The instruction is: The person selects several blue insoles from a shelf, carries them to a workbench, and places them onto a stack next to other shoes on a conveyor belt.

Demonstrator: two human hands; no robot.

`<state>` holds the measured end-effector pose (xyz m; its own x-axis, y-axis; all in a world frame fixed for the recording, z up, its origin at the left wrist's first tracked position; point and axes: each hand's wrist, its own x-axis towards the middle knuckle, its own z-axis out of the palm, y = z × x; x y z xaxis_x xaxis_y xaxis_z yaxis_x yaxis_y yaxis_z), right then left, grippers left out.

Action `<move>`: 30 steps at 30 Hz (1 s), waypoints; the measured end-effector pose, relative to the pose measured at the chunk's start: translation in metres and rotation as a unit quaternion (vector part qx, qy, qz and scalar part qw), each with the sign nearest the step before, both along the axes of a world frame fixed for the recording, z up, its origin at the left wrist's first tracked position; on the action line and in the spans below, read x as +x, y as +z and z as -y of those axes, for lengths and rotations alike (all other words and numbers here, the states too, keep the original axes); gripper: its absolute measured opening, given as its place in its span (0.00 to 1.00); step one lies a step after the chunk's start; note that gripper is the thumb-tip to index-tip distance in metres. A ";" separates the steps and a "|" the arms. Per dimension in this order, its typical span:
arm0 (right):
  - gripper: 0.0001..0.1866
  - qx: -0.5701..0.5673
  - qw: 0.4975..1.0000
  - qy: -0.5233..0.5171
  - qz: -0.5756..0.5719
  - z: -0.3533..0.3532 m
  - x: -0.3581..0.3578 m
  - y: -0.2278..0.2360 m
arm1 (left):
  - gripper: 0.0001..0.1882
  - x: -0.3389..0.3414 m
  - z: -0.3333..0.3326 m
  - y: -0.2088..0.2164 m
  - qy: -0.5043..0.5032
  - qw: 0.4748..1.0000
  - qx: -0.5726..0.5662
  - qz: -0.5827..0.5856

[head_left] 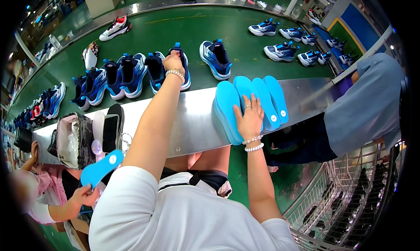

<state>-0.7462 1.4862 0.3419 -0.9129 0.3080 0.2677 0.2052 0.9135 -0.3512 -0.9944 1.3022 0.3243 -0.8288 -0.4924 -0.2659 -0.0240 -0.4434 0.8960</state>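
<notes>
My left hand is stretched out to a navy and blue sneaker on the green surface. Its fingers are closed at the shoe's opening, and the fingertips are partly hidden. My right hand lies on bright blue insoles with its fingers spread. The insoles rest in several overlapping stacks on a metal ledge, some with a round white sticker at the heel. To the right of my left hand a single navy sneaker stands apart. Several more navy sneakers are lined up to its left.
Farther right stand several navy and white sneakers; a white and red sneaker is far left. A bin and a phone occupy the ledge. At left, a co-worker's hand holds an insole. Another person and a wire rack are at right.
</notes>
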 end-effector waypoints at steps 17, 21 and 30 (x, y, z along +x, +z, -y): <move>0.26 -0.004 1.000 0.004 -0.005 -0.016 -0.001 -0.002 | 0.08 -0.011 0.001 0.001 0.021 0.997 -0.041 0.064; 0.25 0.004 1.000 0.004 0.001 -0.018 -0.002 -0.001 | 0.10 -0.012 0.004 -0.012 0.018 0.979 -0.184 0.090; 0.25 0.012 1.000 0.008 0.024 -0.021 -0.003 0.003 | 0.16 0.005 0.017 0.015 -0.159 0.792 -0.585 0.070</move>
<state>-0.7493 1.5073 0.3451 -0.9297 0.2874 0.2305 0.2066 0.9248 -0.3196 -0.9893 1.2849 0.3395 -0.9632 -0.2417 0.1180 -0.1032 0.7374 0.6675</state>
